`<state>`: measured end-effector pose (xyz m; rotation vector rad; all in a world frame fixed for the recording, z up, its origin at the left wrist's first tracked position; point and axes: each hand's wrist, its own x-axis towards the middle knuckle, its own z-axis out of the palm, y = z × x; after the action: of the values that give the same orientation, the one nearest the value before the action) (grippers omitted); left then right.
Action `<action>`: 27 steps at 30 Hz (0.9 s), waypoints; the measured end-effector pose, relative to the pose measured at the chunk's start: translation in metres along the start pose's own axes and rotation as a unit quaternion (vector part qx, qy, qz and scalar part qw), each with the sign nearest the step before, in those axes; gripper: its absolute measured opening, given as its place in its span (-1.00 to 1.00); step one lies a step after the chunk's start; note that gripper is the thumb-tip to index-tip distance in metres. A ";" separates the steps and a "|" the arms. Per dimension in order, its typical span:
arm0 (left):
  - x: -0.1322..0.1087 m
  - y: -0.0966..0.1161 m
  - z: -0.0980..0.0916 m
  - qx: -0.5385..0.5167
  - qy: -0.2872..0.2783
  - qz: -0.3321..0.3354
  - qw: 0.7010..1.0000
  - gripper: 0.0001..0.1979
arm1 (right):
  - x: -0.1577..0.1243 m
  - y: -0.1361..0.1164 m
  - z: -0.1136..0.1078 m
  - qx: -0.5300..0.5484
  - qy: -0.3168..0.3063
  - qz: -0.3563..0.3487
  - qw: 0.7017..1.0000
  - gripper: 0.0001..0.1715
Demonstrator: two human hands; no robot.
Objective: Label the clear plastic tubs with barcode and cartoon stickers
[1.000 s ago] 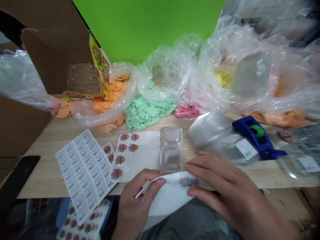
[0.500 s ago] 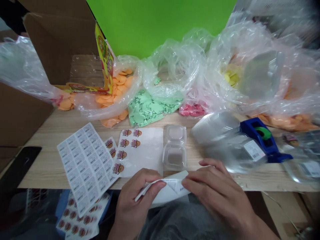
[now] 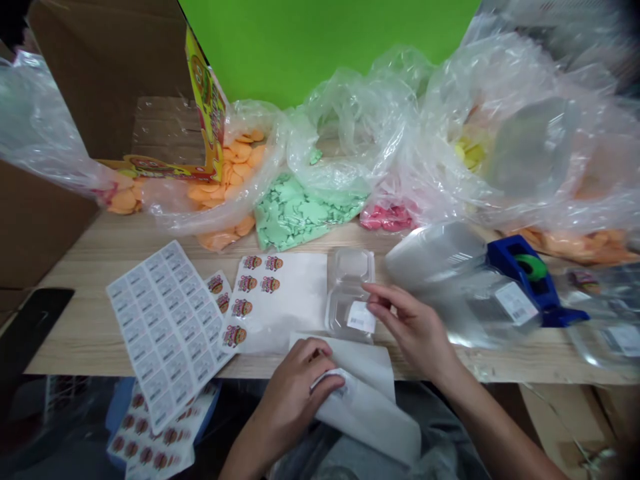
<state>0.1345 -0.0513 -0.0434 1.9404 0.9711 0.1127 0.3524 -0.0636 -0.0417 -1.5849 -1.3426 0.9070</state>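
My left hand [image 3: 305, 383] is closed on a bent white label sheet [image 3: 367, 417], thumb on top, at the table's front edge. My right hand [image 3: 410, 327] is closed, pinching the edge of a white barcode label [image 3: 361, 317]. That label lies over the lower half of an open clear plastic clamshell box [image 3: 351, 267]; whether it touches the plastic I cannot tell. Left of the box is a white backing sheet [image 3: 297, 300] with several burger stickers. A sheet of barcode labels [image 3: 165, 320] lies farther left, partly over another sticker sheet [image 3: 217, 287].
Clear bags hold orange pieces [image 3: 235, 173], green pieces [image 3: 300, 213] and pink pieces [image 3: 387, 217] along the back. Stacked clear containers [image 3: 440, 280] and a blue tape dispenser [image 3: 525, 273] stand right. A cardboard box [image 3: 110, 73] is back left, a black phone-like slab [image 3: 37, 327] at the left edge.
My right hand has left the bent sheet and moved up to the clamshell box with one barcode label. The sheet has opened out below my left hand, which still grips it.
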 end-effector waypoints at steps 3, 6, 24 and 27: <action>0.004 -0.002 0.008 0.072 0.050 0.055 0.995 -0.86 | 0.014 0.020 0.020 -0.019 -0.015 0.006 1.000 -0.62; 0.007 -0.003 0.010 0.106 0.053 0.078 0.990 -0.85 | 0.018 0.024 0.025 -0.047 -0.027 -0.002 0.999 -0.61; 0.006 -0.021 0.036 -0.005 0.094 0.061 0.994 -0.84 | 0.006 0.025 0.022 -0.160 -0.129 -0.085 0.975 -0.34; 0.001 -0.020 0.044 -0.009 0.110 0.057 0.992 -0.85 | 0.013 0.021 0.014 -0.130 -0.138 -0.058 0.980 -0.40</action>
<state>0.1433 -0.0759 -0.0838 1.9952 0.9966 0.4075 0.3495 -0.0499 -0.0664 -1.5948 -1.7923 0.9342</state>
